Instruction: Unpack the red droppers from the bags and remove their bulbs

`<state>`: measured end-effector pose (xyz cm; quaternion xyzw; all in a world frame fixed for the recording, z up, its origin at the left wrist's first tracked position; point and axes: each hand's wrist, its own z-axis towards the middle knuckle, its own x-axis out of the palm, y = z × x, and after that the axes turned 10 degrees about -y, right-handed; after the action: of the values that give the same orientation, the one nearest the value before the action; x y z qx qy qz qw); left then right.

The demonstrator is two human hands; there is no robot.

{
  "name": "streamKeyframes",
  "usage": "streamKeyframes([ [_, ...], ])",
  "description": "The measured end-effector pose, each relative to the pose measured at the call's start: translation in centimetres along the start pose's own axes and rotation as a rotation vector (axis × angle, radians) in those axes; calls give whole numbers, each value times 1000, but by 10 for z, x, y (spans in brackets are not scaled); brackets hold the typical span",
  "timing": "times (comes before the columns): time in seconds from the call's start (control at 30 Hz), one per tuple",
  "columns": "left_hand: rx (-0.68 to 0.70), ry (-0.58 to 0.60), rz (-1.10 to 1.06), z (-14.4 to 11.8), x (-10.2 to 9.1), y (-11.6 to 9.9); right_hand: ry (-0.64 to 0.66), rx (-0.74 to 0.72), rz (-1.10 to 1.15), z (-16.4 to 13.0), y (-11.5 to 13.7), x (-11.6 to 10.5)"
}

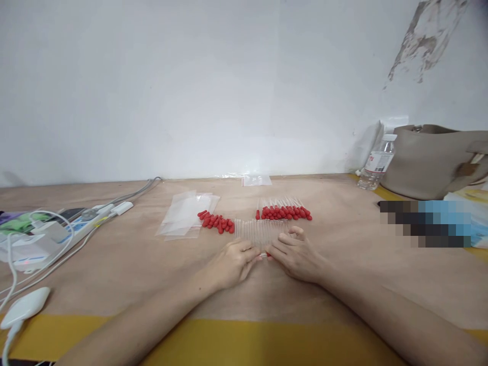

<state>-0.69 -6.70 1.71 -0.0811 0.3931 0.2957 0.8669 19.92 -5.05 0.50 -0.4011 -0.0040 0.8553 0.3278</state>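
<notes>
Plywood-coloured tabletop (114, 264) runs across the whole view, with a yellow band (236, 340) along its near edge and a plain white wall (190, 86) behind; the wall carries a patch of flaked paint (427, 35) at the upper right.

One beige bag (430, 157) sits at the far right against the wall, and one clear water bottle (377, 162) leans just beside it. At the left lies a white power strip (76, 229) with several white cables (34, 264) and a white adapter (25, 306); the exact count of cables cannot be told.

One stack of clear plastic bags (183, 216) lies left of centre, and one more small bag (256, 180) rests near the wall.

Three groups of small parts lie mid-table: a row of clear glass tubes (259, 233), too many and too faint to count; a row of finished droppers with red caps (284, 212) behind it; and a loose heap of red rubber bulbs (215, 221) to the left, roughly twenty.

Both hands meet just in front of the tube row. The left hand (232, 264) has its fingers curled and pinches the end of one clear tube (263, 255). The right hand (295, 256) is loosely curled, its fingertips closing on a red bulb (268, 254) at that tube's other end.
</notes>
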Motion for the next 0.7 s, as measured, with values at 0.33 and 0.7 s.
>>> streamKeyframes([
  [0.33, 159, -15, 286, 6, 9, 10, 3, 184, 106, 7, 2, 4],
  [0.7, 90, 26, 208, 2, 10, 8, -33, 81, -13, -9, -1, 7],
])
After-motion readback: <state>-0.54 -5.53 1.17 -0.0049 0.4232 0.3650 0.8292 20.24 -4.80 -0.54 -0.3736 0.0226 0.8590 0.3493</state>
